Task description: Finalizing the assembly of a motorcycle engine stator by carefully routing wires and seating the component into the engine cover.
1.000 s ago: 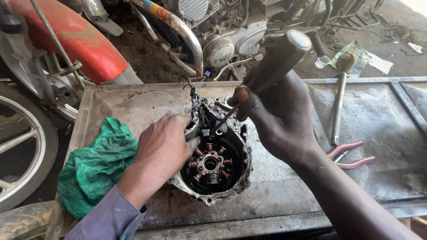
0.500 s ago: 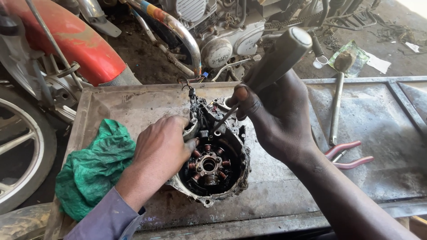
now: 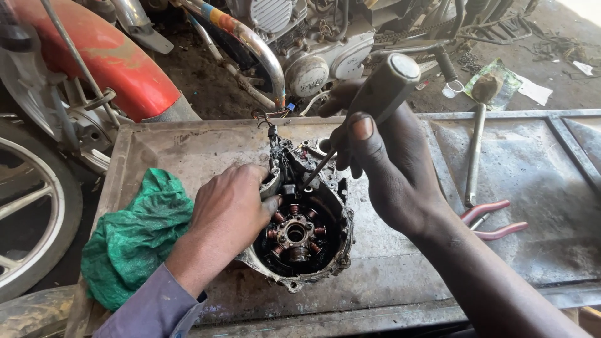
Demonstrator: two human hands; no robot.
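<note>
Left hand (image 3: 228,209) clasps the engine cover (image 3: 303,235) on the tabletop (image 3: 188,147); right hand (image 3: 388,166) grips a screwdriver (image 3: 375,97), tip inside the cover.

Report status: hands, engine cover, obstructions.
Left hand steadies engine cover. Right hand grips screwdriver, tip inside cover. Green rag alongside, clear.
</note>
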